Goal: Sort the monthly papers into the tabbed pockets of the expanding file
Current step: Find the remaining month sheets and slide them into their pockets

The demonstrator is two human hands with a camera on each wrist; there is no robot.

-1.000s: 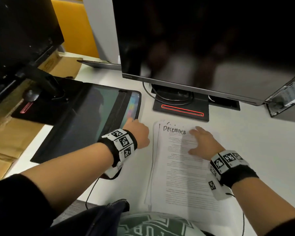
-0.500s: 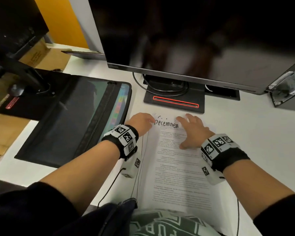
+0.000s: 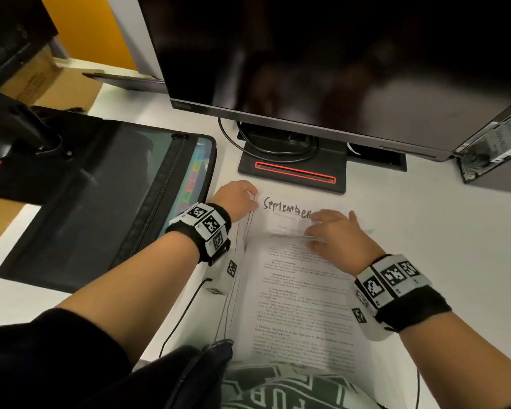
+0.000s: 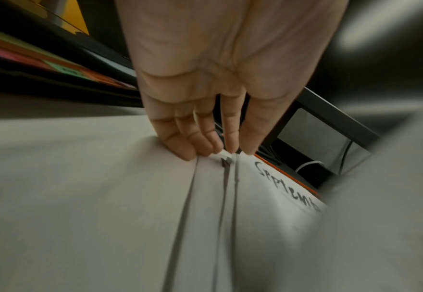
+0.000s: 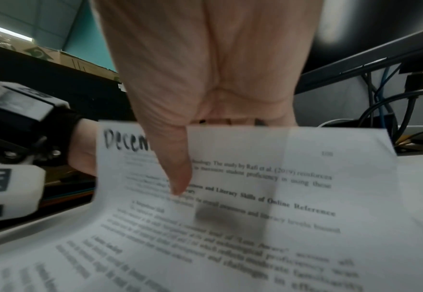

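A stack of printed papers (image 3: 292,305) lies on the white desk in front of me. My right hand (image 3: 334,234) pinches the top edge of the December sheet (image 5: 255,197), thumb on top and fingers under it, and peels it back toward me. That uncovers a sheet headed September (image 3: 283,212). My left hand (image 3: 236,196) has its fingertips (image 4: 230,146) bunched on the stack's top-left corner, and small sheet corners stick up between thumb and fingers. The black expanding file (image 3: 101,202) lies flat to the left, its coloured tabs (image 3: 194,178) facing the stack.
A dark monitor (image 3: 337,69) hangs over the desk, its stand base (image 3: 292,169) and cable just beyond the papers. A second monitor's foot (image 3: 12,149) overlaps the file's far left. A cardboard box (image 3: 42,81) sits back left, a slim device (image 3: 493,149) back right.
My left hand moved from the file's tab edge to the stack's top-left corner. My right hand lifted the December sheet's top edge, and the September heading now shows underneath.
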